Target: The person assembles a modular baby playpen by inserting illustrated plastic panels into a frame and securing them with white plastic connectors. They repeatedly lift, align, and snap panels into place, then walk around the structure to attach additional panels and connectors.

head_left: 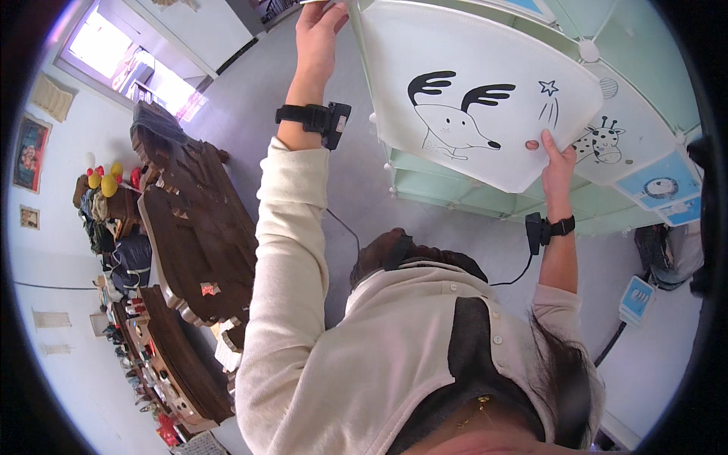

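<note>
A white plastic panel with a black line drawing of a deer and a star hangs tilted in front of me, on a pale green cube shelf. My right hand is closed on its lower right edge, thumb across the front; beside the thumb is a small hole with skin showing through. My left hand is raised at the upper edge of the view, left of the panel. Its fingers are bent around something pale, mostly cut off by the picture's edge. Both wrists wear black straps with small boxes.
White round connectors join the shelf's panels. A giraffe panel and blue animal panels are at right. More blue pieces lean near dark bags. A carved wooden bench and a cluttered cabinet stand left. Cables hang from both wrists.
</note>
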Motion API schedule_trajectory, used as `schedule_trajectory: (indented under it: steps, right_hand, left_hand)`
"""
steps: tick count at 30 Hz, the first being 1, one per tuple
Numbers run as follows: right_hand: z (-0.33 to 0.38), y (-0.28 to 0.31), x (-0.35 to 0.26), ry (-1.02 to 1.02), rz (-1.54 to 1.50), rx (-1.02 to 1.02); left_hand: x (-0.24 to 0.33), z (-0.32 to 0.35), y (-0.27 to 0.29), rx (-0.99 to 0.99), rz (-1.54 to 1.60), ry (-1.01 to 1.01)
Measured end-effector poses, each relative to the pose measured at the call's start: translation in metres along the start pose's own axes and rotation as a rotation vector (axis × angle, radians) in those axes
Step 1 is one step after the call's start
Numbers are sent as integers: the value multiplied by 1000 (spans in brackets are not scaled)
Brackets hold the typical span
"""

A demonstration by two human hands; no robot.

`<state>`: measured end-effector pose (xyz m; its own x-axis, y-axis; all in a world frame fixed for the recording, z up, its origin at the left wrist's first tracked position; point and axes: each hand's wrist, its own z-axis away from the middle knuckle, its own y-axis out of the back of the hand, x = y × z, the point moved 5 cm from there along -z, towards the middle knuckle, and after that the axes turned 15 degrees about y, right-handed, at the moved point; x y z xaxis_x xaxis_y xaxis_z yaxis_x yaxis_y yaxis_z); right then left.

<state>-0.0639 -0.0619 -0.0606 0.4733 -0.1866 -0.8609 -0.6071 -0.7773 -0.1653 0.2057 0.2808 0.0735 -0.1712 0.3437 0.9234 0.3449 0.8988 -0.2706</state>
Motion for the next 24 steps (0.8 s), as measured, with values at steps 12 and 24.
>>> schedule_trajectory:
  steps: [12, 24]
  right_hand:
    - [0, -7, 7, -54, -91, -2]
    - [-6, -7, 15, -59, -107, -58]
  left_hand:
    - [6, -13, -4, 229, -72, 14]
    - [16, -8, -12, 305, -72, 73]
